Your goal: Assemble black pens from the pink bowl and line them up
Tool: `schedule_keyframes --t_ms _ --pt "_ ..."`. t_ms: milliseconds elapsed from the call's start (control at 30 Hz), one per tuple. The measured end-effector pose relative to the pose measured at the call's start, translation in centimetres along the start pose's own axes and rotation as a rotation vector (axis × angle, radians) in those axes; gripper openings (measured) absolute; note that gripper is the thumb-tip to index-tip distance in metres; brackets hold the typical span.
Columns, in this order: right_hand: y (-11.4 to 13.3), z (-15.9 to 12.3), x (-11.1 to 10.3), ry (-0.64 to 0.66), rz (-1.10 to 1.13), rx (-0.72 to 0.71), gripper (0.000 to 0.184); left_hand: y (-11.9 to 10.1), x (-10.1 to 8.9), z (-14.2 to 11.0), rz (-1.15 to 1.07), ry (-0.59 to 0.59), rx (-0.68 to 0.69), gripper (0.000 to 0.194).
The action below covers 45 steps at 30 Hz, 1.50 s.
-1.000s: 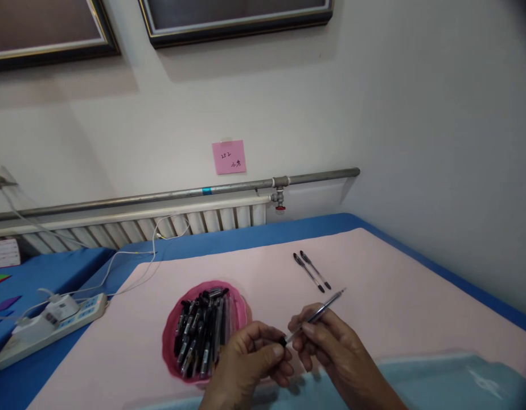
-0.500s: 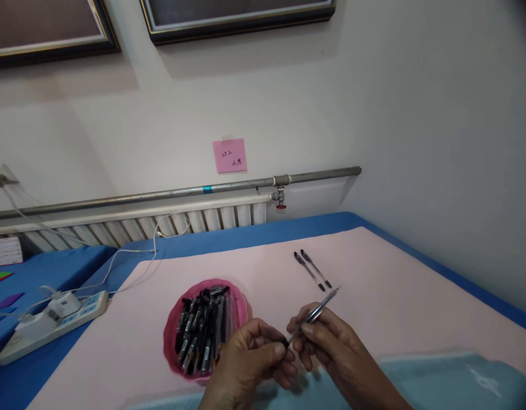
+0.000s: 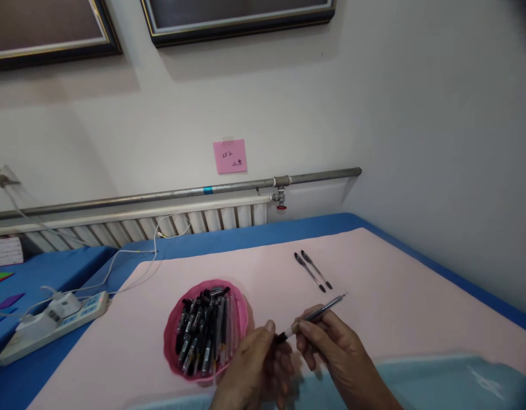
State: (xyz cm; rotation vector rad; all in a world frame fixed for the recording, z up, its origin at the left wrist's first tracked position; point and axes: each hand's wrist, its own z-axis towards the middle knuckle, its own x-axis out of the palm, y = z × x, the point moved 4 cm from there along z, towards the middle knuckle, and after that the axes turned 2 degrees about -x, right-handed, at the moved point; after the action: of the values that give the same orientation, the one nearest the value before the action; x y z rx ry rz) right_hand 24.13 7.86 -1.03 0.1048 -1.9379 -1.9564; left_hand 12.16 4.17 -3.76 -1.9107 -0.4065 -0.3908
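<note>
The right grip (image 3: 331, 344) is closed on a pen (image 3: 325, 309), with the thumb and fingers pressed around the barrel. The tip points up and to the right, clear of the surface. The black end (image 3: 282, 337) points down toward the left grip (image 3: 255, 361).

Change: the left thumb is now raised and the left fingers are blurred, where 0.5 s ago they pinch the black end. It lies just beside them; whether the left grip is closed on any part of it cannot be told. The pen also lies at a flatter angle. In effect, the right grip appears to carry most of the hold.

Left of the hands, a pink basket (image 3: 168, 336) holds many dark pens (image 3: 198, 336) and, along its right side, clear tubes (image 3: 231, 327). Beyond the right grip, 2 capped pens (image 3: 309, 273) lie side by side on the pink-covered surface (image 3: 395, 285); their position is unchanged. A light blue cloth (image 3: 434, 373) lies along the near edge.
</note>
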Motion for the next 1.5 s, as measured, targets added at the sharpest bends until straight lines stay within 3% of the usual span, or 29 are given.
schedule_keyframes --t_ms 100,267,367,533,733,967,1067,1333,1500 --pt "0.1 -0.1 0.1 0.016 -0.015 0.010 0.020 0.3 0.2 0.2 -0.008 0.043 -0.014 0.045" --pt "-0.1 -0.1 0.1 0.013 0.013 0.010 0.019 -0.4 -0.2 0.1 -0.086 -0.038 0.108 0.039" --pt "-0.2 0.1 0.2 0.017 0.012 -0.004 0.018 -0.2 0.0 0.0 -0.111 -0.046 0.046 0.045" --pt "-0.3 0.0 0.2 0.030 -0.009 -0.005 0.018 0.3 0.4 0.2 -0.063 0.048 -0.020 0.045" --pt "-0.3 0.1 0.1 0.001 0.051 0.031 0.019 -0.7 0.0 -0.2 -0.129 -0.052 0.095 0.042" --pt "-0.2 0.1 0.2 -0.001 0.045 0.033 0.019 0.0 0.8 -0.1 -0.070 0.038 -0.112 0.045" --pt "-0.4 0.1 0.2 0.006 0.088 0.051 0.020 -0.2 0.4 0.1 -0.014 0.015 0.005 0.042" --pt "-0.7 0.3 0.2 -0.019 0.237 0.149 0.021 -0.6 -0.2 0.0 0.402 -0.098 0.299 0.040" --pt "-0.8 0.2 0.2 -0.037 0.216 0.145 0.023 -0.1 -0.2 0.2 0.637 -0.136 0.419 0.038"
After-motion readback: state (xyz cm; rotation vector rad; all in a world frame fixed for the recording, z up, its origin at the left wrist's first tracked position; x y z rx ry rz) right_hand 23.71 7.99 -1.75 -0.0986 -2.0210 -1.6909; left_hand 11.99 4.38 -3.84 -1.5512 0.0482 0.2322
